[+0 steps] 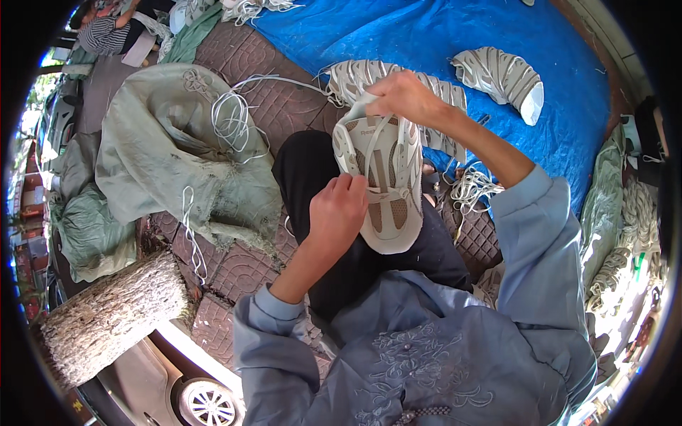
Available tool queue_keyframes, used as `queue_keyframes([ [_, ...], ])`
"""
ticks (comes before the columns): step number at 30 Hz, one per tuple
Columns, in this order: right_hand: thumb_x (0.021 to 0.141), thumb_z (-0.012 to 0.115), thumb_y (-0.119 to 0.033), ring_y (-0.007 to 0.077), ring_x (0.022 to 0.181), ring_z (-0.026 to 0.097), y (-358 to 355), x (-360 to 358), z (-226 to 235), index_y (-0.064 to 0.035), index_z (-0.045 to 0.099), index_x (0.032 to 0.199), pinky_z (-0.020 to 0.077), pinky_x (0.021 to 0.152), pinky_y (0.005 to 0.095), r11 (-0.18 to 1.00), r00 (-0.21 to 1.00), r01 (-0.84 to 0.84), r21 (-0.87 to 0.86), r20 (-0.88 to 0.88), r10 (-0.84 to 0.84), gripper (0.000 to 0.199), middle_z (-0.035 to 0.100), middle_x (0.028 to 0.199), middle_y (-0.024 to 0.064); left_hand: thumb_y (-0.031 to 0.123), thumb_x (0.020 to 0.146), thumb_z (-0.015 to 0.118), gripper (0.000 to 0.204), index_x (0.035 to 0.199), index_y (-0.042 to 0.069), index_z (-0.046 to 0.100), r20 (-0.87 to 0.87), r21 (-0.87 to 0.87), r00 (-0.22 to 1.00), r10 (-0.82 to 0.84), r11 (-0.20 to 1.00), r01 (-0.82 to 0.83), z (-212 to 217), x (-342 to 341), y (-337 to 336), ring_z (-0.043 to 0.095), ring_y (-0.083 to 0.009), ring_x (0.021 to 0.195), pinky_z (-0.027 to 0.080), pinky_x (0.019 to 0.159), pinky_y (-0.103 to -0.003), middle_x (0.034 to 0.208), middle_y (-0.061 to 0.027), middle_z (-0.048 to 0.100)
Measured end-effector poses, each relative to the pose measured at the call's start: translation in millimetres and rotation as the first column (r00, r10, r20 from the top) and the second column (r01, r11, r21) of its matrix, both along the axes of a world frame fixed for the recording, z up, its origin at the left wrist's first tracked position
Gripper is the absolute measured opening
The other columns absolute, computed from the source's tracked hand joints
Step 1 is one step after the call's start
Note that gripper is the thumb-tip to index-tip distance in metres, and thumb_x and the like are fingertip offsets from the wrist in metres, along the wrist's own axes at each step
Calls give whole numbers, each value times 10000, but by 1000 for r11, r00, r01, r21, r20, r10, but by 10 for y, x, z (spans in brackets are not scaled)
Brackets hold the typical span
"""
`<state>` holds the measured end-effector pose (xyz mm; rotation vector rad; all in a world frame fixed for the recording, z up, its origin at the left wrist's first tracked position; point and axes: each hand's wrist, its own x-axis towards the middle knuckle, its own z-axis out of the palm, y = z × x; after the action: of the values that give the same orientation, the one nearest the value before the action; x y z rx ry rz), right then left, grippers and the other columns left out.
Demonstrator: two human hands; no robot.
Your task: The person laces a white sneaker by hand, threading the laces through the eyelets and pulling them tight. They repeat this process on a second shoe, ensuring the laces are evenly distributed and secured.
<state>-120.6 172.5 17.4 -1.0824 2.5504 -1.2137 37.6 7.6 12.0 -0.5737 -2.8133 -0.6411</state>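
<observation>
A beige and white shoe upper with mesh panels and white laces lies over my dark-trousered lap, its rounded toe toward me. My left hand is closed at the upper's left side, fingertips pinched where lace strands cross it; the exact grip is partly hidden. At the far end my right hand is closed, with its fingers on the pale collar edge of the upper. Just behind that hand lies a row of nested shoe uppers, partly covered by my wrist.
Another curved stack of uppers lies on the blue tarp. Loose white laces rest on a grey-green sack to the left. A lace bundle lies right of my knee. A tree trunk and car wheel are lower left.
</observation>
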Motion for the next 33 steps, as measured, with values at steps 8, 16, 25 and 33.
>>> queue_keyframes([
  [8,592,564,-23,255,713,572,89,282,-20,-81,586,733,472,601,351,984,968,-174,36,-178,178,154,553,750,76,4,728,562,149,872,39,566,624,621,744,-241,730,-285,-88,-59,-25,508,-140,492,403,457,-251,688,-76,549],
  [16,607,542,-3,254,702,582,-53,369,-180,-34,538,717,485,578,352,935,894,-187,302,-343,289,114,555,799,73,19,717,556,163,876,47,535,266,251,963,-34,967,-35,15,46,-3,554,-218,533,443,472,-313,683,-94,552],
  [25,624,552,-18,286,628,577,-85,354,-161,-24,528,691,481,544,368,897,879,-192,398,-336,337,72,543,707,99,0,716,556,87,782,53,576,120,274,988,-98,960,62,17,-62,65,552,-224,545,440,489,-293,703,-81,552],
  [33,623,541,-47,250,638,580,-19,348,-151,-39,535,643,476,519,366,890,845,-131,438,-419,331,22,540,710,84,73,756,547,160,905,21,524,751,660,430,-501,553,-509,-5,-225,-121,540,-217,520,438,490,-294,709,-116,575],
])
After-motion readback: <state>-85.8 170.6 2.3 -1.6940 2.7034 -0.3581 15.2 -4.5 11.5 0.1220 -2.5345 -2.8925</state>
